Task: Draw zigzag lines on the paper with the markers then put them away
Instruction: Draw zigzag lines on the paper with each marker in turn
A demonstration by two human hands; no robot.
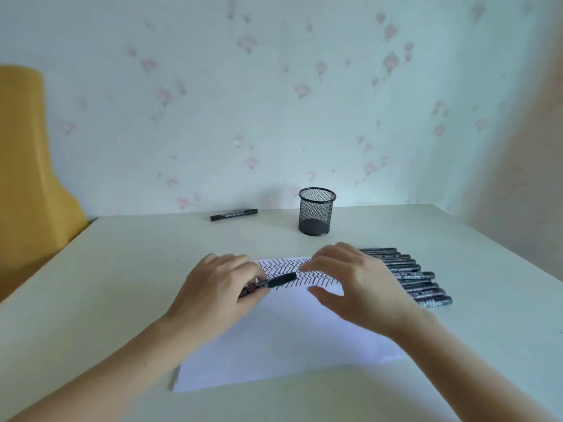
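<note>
White paper (283,339) bore zigzag rows, left hand (213,290) gripped a black marker (274,281), right hand (356,284) hovered with fingers spread and empty, mesh cup (316,213) behind.

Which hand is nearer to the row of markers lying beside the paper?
The right hand. It hovers over the paper's right part, right next to the row of markers. The left hand holds a marker at the paper's left side, farther away.
</note>
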